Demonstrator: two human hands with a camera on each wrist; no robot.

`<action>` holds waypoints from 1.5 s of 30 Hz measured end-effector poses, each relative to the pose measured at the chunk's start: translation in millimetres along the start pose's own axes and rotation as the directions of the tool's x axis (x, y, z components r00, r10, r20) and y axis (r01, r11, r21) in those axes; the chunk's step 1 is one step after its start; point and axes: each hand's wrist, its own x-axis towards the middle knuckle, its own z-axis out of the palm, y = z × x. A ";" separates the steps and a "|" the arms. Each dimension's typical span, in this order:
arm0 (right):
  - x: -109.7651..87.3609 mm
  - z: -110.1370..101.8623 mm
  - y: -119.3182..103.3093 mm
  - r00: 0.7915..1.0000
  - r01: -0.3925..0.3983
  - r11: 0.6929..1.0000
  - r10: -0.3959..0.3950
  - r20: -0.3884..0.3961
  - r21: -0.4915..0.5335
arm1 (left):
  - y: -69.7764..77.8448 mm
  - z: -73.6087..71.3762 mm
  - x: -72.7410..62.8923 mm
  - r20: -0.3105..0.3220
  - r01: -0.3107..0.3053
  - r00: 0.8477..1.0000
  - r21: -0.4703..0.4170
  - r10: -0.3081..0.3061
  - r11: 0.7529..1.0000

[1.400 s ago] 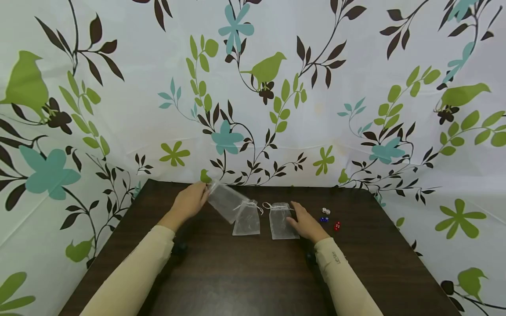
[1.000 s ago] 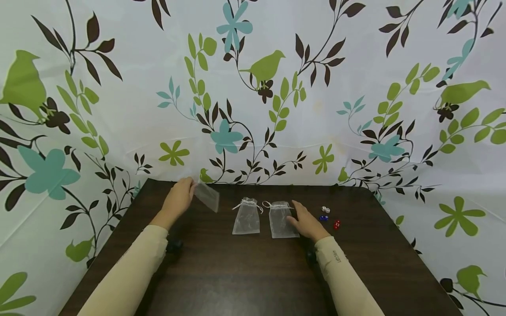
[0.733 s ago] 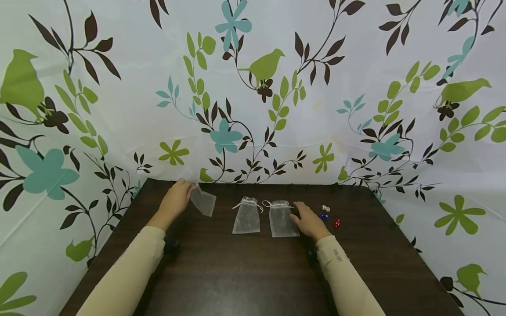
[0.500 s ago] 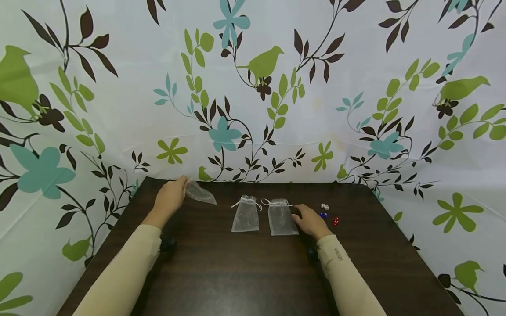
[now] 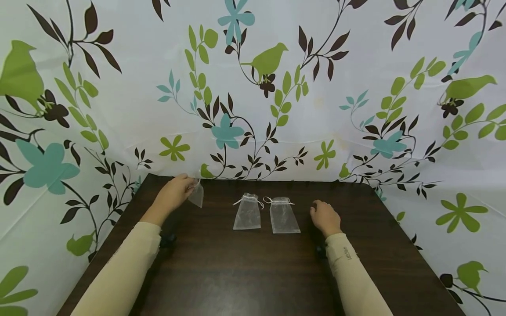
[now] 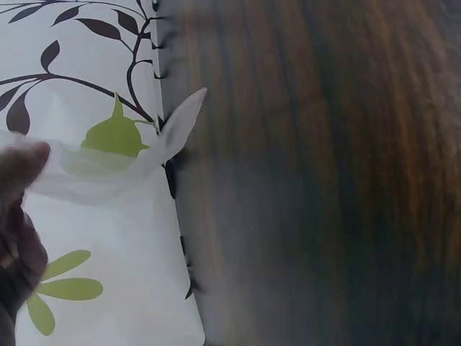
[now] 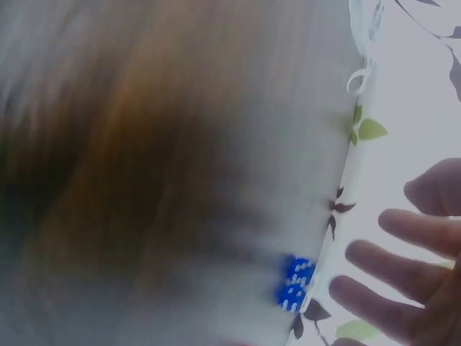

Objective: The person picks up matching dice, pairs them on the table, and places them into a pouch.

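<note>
My left hand (image 5: 171, 193) pinches a sheer white organza bag (image 5: 197, 196) near the table's back left. In the left wrist view the bag (image 6: 176, 133) hangs as a thin folded strip. Two drawstring organza bags lie flat at the middle: a left one (image 5: 247, 214) and a right one (image 5: 284, 217). Over to the right, my right hand (image 5: 326, 218) is empty, clear of the right bag. The right wrist view has its fingers (image 7: 382, 299) extended and spread, beside blue dice (image 7: 295, 285). The head view hides the dice behind this hand.
The dark wooden table (image 5: 237, 272) backs onto a white curtain (image 5: 253, 109) printed with birds and leaves. A white cord loop (image 7: 358, 79) shows near the top of the right wrist view.
My left hand has carried its bag leftward, away from the middle bags. My right hand has left the right bag's edge and moved right, covering the dice in the head view.
</note>
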 end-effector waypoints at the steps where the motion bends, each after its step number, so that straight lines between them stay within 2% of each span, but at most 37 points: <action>1: -0.1 -0.7 2.5 1.000 -0.019 1.000 0.019 -0.008 -0.006 | 1.1 -0.3 0.5 -0.001 -0.032 0.999 0.017 0.032 0.999; 5: -3.0 -3.8 10.5 0.993 -0.111 0.993 0.110 -0.045 -0.034 | 5.4 -3.3 3.1 -0.039 -0.149 0.987 0.105 0.153 0.983; 9: -9.7 -7.9 14.8 0.978 -0.203 0.978 0.200 -0.053 -0.055 | 7.4 -2.6 5.1 -0.059 -0.209 0.973 0.177 0.222 0.962; 13: -13.7 -9.6 19.6 0.973 -0.231 0.970 0.230 -0.031 -0.074 | 6.7 4.9 3.1 -0.034 -0.215 0.973 0.208 0.227 0.954; 17: -15.6 -9.8 25.5 0.973 -0.231 0.969 0.232 0.002 -0.084 | 6.6 15.8 0.3 0.036 -0.211 0.978 0.200 0.208 0.957; 20: -15.8 -10.6 28.2 0.971 -0.234 0.969 0.238 0.038 -0.079 | 8.4 21.7 -1.3 0.084 -0.204 0.978 0.178 0.191 0.963; 23: -14.7 -11.5 28.9 0.970 -0.231 0.971 0.235 0.066 -0.066 | 9.8 24.5 -2.6 0.101 -0.187 0.980 0.161 0.172 0.969; 33: -8.8 -10.0 36.8 0.979 -0.186 0.982 0.187 0.075 -0.028 | 9.3 23.1 -4.8 0.152 -0.175 0.976 0.126 0.155 0.977; 40: -7.2 -8.8 44.3 0.983 -0.162 0.986 0.164 0.082 -0.030 | 5.8 26.2 -6.6 0.168 -0.193 0.966 -0.028 0.195 0.981; 45: -6.5 -10.7 45.8 0.986 -0.144 0.989 0.145 0.082 -0.028 | 4.9 27.7 -7.2 0.199 -0.174 0.960 -0.135 0.199 0.975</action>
